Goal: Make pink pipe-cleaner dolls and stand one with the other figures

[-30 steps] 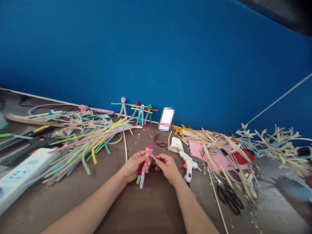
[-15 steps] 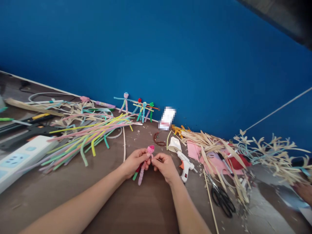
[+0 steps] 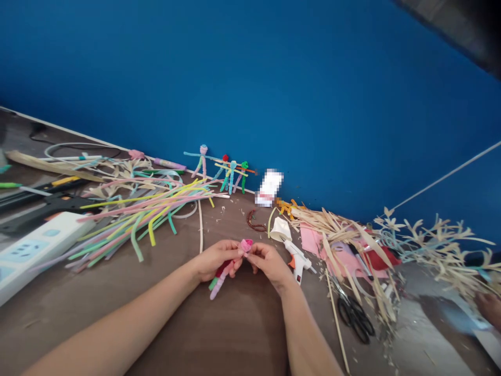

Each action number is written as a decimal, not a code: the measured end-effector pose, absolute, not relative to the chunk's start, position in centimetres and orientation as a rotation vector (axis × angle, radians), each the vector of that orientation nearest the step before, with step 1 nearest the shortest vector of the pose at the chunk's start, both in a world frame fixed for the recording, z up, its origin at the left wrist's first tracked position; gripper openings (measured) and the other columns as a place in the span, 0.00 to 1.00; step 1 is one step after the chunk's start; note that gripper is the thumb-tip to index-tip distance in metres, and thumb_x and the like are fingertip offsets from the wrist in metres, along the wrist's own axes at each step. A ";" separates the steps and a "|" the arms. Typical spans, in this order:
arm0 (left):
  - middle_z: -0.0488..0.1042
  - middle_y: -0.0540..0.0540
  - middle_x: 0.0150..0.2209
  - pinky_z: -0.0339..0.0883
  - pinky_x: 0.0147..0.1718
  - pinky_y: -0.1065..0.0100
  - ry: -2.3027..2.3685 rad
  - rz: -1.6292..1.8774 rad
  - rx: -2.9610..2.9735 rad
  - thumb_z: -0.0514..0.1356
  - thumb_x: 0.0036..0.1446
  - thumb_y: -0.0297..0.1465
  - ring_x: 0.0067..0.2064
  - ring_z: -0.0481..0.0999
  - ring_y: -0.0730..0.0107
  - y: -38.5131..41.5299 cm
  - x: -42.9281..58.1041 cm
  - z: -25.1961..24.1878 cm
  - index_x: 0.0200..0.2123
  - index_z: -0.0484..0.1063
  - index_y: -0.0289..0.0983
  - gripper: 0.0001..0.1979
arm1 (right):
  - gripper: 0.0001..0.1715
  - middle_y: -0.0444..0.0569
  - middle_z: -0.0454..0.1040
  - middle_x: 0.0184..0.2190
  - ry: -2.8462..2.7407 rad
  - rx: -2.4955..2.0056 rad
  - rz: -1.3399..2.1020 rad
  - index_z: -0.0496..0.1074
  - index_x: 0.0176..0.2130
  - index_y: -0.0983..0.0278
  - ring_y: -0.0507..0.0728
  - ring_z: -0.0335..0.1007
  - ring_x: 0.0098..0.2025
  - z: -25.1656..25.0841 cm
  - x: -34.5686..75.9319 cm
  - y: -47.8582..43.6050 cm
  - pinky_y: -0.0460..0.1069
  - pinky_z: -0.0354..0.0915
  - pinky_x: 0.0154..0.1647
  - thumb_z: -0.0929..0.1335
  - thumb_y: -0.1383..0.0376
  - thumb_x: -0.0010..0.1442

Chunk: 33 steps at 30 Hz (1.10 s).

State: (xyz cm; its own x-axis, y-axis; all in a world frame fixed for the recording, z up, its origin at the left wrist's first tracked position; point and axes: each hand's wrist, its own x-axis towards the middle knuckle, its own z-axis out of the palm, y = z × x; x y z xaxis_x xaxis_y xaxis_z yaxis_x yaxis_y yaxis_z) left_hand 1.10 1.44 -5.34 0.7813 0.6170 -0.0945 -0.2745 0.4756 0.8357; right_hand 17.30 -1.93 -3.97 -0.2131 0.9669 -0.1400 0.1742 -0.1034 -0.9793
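Observation:
Between both hands is a small pipe-cleaner doll (image 3: 220, 282) with a pink head and lilac and green legs. My left hand (image 3: 220, 259) is closed round its body, and the legs stick out below the fingers. The fingertips of my right hand (image 3: 266, 261) pinch the doll at its pink head. Fingers hide most of its middle. Ahead, several finished pipe-cleaner figures (image 3: 232, 177) lean against the blue wall. A white glue gun (image 3: 298, 258) lies to the right of my right hand, its nozzle by a white cup (image 3: 280, 230).
Loose pipe cleaners (image 3: 152, 214) and a white power strip (image 3: 35, 250) lie on the left. Black-handled scissors (image 3: 356, 316), pink sheets (image 3: 340, 261) and straw-coloured strips (image 3: 324, 222) spread over the right. Another person's hand (image 3: 488, 308) shows at the right edge.
The doll has tilted, its legs swinging left and its head moving slightly right. My right fingertips have shifted up to its head, and both hands have come closer together.

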 end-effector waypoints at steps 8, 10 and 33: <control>0.66 0.52 0.15 0.57 0.15 0.79 0.471 0.536 0.969 0.57 0.48 0.35 0.14 0.64 0.81 1.4 1.2 -5.2 0.29 0.65 0.33 0.09 | 0.10 0.36 0.57 0.15 -1.368 -1.301 1.419 0.62 0.24 0.65 0.45 0.49 0.15 -3.9 17.5 -2.0 0.42 0.51 0.16 0.66 0.61 0.47; 0.66 0.53 0.15 0.56 0.14 0.79 0.527 0.553 1.009 0.57 0.47 0.35 0.13 0.64 0.81 1.3 1.5 -5.2 0.29 0.65 0.33 0.10 | 0.09 0.36 0.55 0.14 -1.344 -1.331 1.380 0.62 0.23 0.65 0.45 0.46 0.14 -3.8 17.5 -2.0 0.41 0.48 0.15 0.66 0.62 0.47; 0.71 0.48 0.24 0.65 0.24 0.75 0.495 0.933 0.712 0.60 0.46 0.31 0.23 0.71 0.77 1.4 1.6 -5.0 0.31 0.66 0.32 0.09 | 0.10 0.44 0.68 0.21 -1.474 -1.437 0.689 0.69 0.30 0.66 0.47 0.56 0.18 -2.9 15.5 -3.1 0.44 0.54 0.18 0.64 0.62 0.52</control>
